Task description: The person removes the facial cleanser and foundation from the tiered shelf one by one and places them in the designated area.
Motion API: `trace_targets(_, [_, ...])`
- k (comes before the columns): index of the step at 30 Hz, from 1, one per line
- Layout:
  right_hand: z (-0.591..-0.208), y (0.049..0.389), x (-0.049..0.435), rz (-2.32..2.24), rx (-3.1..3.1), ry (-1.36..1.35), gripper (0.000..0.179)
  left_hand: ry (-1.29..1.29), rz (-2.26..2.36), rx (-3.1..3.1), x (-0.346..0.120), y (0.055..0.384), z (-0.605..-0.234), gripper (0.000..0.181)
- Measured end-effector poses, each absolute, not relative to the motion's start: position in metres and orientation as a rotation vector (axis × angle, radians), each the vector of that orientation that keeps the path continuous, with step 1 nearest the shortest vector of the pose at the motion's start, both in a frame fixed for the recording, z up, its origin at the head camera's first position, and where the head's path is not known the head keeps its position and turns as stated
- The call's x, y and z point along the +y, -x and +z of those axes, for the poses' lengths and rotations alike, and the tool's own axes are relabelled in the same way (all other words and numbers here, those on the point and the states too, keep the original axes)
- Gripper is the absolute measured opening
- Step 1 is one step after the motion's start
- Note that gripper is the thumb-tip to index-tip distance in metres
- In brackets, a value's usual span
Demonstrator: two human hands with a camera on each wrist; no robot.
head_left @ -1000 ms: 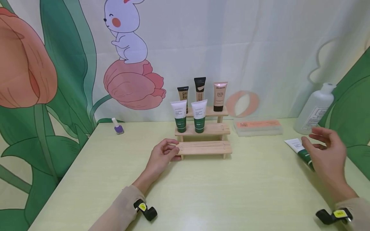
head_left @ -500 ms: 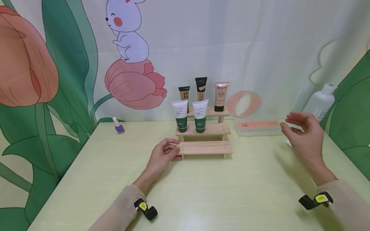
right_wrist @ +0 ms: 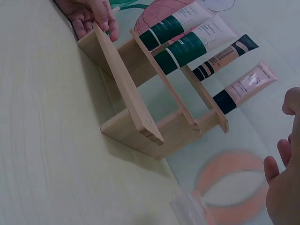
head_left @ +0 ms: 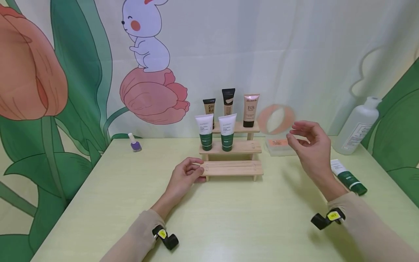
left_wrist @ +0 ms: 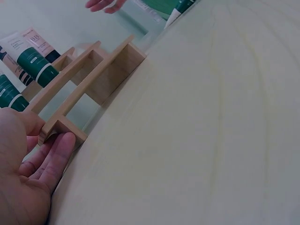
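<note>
My left hand (head_left: 184,175) grips the left end of the lowest tier of a wooden three-tier stand (head_left: 232,168). In the left wrist view its fingers (left_wrist: 58,159) lie under that tier. Two white-and-green squeeze tubes (head_left: 206,140) (head_left: 227,140) stand on the middle tier. The top tier bears a small black-capped tube (head_left: 209,106), a taller black-and-beige tube (head_left: 228,98) and a pink BB cream tube (head_left: 251,109). Right of the stand, my right hand (head_left: 311,149) hovers with its fingers bent and apart, holding nothing. Another white-and-green tube (head_left: 351,182) lies on the table beyond its wrist.
A flat translucent case (head_left: 279,148) with an orange label lies behind my right hand, partly hidden. At the back right stands a white bottle (head_left: 358,125). A purple nail polish bottle (head_left: 135,145) stands at the back left. A printed curtain (head_left: 209,47) hangs behind the table.
My right hand has moved left, away from the lying tube, which shows again on the table. The left hand has stayed on the stand.
</note>
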State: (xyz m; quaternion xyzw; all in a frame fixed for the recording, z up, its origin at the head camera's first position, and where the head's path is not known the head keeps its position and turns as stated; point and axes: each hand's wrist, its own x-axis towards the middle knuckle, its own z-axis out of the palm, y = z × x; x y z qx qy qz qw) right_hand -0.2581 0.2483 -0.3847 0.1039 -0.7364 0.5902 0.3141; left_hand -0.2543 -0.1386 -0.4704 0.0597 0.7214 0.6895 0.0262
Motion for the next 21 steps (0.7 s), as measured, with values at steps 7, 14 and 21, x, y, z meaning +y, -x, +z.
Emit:
trace_targets(7, [-0.384,0.266,0.217,1.625,-1.977,-0.355,0.042,-0.192,2.130,2.231,-0.139,0.254,-0.471,0.025])
trace_targets(14, [-0.384,0.275,0.190,1.730,-1.994,-0.415,0.043,-0.177,2.131,2.225,-0.138,0.255,-0.470,0.026])
trace_targets(21, [-0.384,0.282,0.169,1.752,-2.050,-0.445,0.046,-0.177,2.125,2.241,-0.138,0.254,-0.469,0.026])
